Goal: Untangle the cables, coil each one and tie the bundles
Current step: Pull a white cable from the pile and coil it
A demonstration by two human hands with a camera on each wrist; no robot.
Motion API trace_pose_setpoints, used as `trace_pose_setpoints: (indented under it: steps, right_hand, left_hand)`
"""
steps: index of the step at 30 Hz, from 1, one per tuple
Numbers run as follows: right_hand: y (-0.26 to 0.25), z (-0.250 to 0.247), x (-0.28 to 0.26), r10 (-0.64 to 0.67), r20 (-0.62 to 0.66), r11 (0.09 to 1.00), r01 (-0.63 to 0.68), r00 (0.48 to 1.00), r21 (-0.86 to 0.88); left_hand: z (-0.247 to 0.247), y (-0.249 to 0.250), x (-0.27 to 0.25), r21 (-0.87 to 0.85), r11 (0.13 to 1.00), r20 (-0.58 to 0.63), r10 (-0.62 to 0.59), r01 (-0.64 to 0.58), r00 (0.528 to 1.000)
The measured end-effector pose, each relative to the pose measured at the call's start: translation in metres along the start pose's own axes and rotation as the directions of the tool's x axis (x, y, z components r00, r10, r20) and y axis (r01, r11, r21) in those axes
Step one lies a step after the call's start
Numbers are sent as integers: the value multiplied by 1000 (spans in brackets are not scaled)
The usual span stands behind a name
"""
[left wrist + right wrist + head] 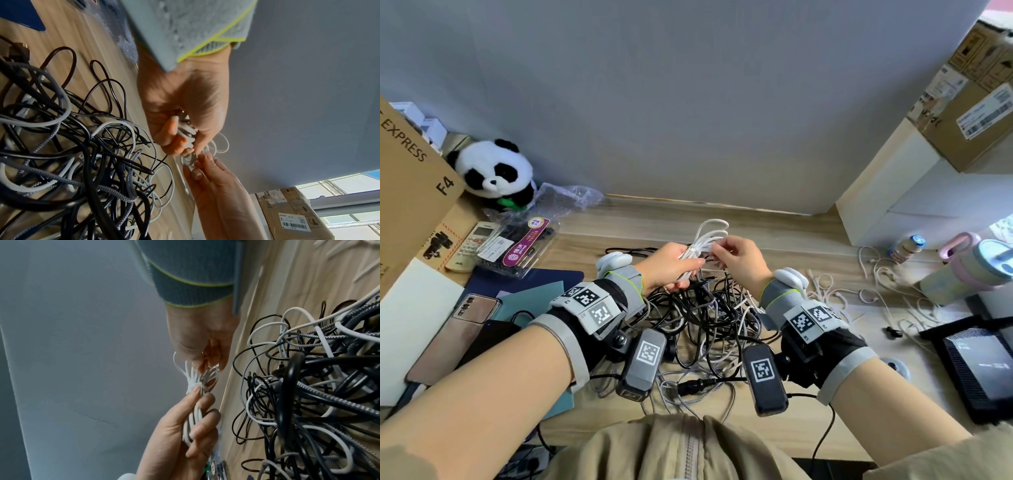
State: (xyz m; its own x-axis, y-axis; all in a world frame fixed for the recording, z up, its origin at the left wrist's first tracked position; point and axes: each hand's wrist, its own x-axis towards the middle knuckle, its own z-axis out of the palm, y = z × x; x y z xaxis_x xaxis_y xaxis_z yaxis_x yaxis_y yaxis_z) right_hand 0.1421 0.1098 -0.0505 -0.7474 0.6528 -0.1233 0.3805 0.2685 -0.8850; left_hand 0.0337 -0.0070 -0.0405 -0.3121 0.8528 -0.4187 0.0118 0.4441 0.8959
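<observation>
A coiled white cable (708,240) is held upright above the desk, its loops fanning out at the top. My left hand (688,270) grips the coil's lower half, fingers curled round the strands (195,417), with the thumb on a white wrap (193,384) at its waist. My right hand (717,251) pinches a thin white strand among the upper loops (207,368); whether it is cable or tie I cannot tell. Below both hands lies a tangle of black, white and braided grey cables (709,318), also in the left wrist view (82,154).
Thin white ties and cords (887,287) are scattered on the desk at right, near bottles (969,263) and a black device (983,366). At left sit a phone (462,329), a remote (472,246), a plush panda (496,171) and a cardboard box (410,192).
</observation>
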Motion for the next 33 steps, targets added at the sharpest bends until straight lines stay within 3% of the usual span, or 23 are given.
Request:
trace_pose_setpoints:
  steps: [7,10,12,16,19,22,26,29,31,33]
  right_hand:
    - [-5,4,-3,-42,-29,990,37,999,-138]
    - [-12,3,-4,-160,-72,974,146,984,-173]
    - [-17,3,-4,-221,-9,951,214,975,-223]
    - [-22,1,0,-218,150,877,261,964,-404]
    - [-28,-2,4,-183,278,789,309,943,-530]
    - [-29,-4,7,-83,424,701,355,902,-618]
    - [-28,-10,11,-87,537,769,399,839,-499]
    - [-20,-10,16,-189,420,845,365,888,-391]
    - [-12,-9,23,-246,194,916,293,950,-273]
    - [-7,-10,32,-229,-42,964,221,972,-146]
  left_hand:
    - [1,1,0,54,998,-33,-39,41,999]
    - [0,1,1,159,986,-75,-36,48,997]
    - [0,1,3,276,960,-74,-29,48,997]
    - [2,2,3,409,911,-60,-30,52,998]
    - [2,-2,3,362,929,-86,-49,77,995]
    - [-1,-5,3,314,947,-20,-73,76,997]
    - [-5,-8,4,289,956,25,-56,46,998]
    - [-9,-1,5,318,948,23,6,-13,1000]
    - [-13,3,7,360,933,44,3,-19,999]
    - [-16,4,8,375,926,88,3,-36,996]
